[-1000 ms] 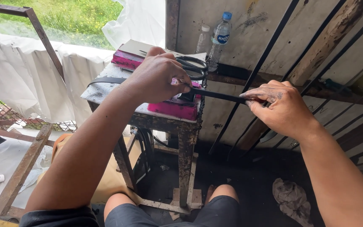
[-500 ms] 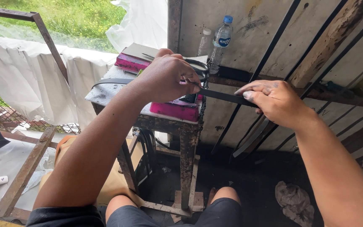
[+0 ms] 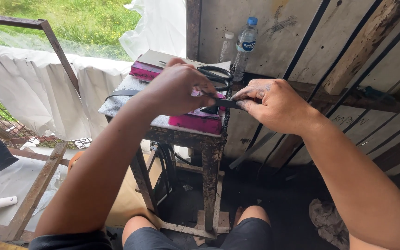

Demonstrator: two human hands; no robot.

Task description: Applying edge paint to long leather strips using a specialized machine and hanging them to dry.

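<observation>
Right hand (image 3: 278,104) fingers (image 3: 248,98) are pinched shut on the black strap (image 3: 228,103); left hand (image 3: 177,90) fingers close on the same strap, above the desk (image 3: 116,104). The right hand has moved in, now nearly touching the left. Black scissors (image 3: 216,76) lie behind.

The place was a rough open-sided workshop at the edge of a grass field (image 3: 84,23). A rusty metal bench (image 3: 209,148) stood against a stained board wall (image 3: 297,41), and plastic sheets (image 3: 33,88) hung on a rusty frame (image 3: 52,41).
</observation>
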